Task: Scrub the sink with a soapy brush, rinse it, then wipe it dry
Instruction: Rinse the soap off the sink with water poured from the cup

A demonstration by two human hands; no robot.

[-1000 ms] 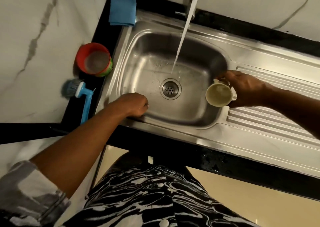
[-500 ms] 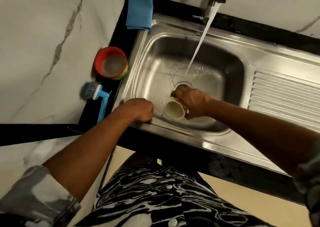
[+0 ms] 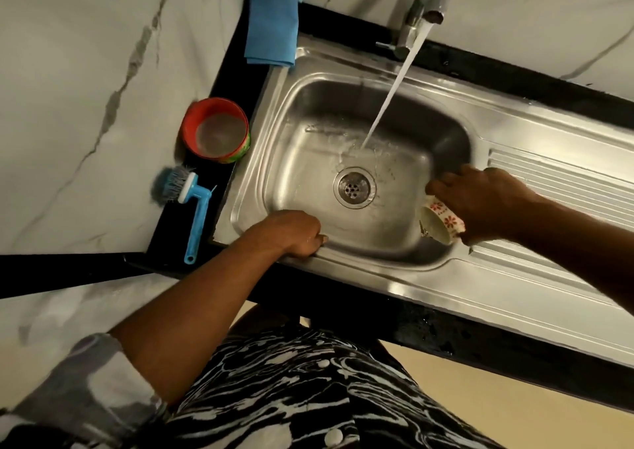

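The steel sink [image 3: 302,188] has water running from the tap [image 3: 420,9] onto its floor just behind the drain [image 3: 354,188]. My right hand [image 3: 480,201] grips a cream cup with red flowers [image 3: 439,224], tipped on its side at the basin's right edge with its mouth facing me. My left hand [image 3: 295,234] rests on the sink's front rim, fingers curled over the edge. The blue-handled brush [image 3: 192,201] lies on the black counter left of the sink. A folded blue cloth [image 3: 272,26] lies at the sink's back left corner.
A red tub [image 3: 216,129] stands on the black counter between cloth and brush. The ribbed draining board [image 3: 555,188] stretches to the right of the basin. Marble walls close in on the left and behind the tap.
My right hand has carried the cup from the basin's front middle back to its right edge. The left hand stays on the front rim. Water keeps running.
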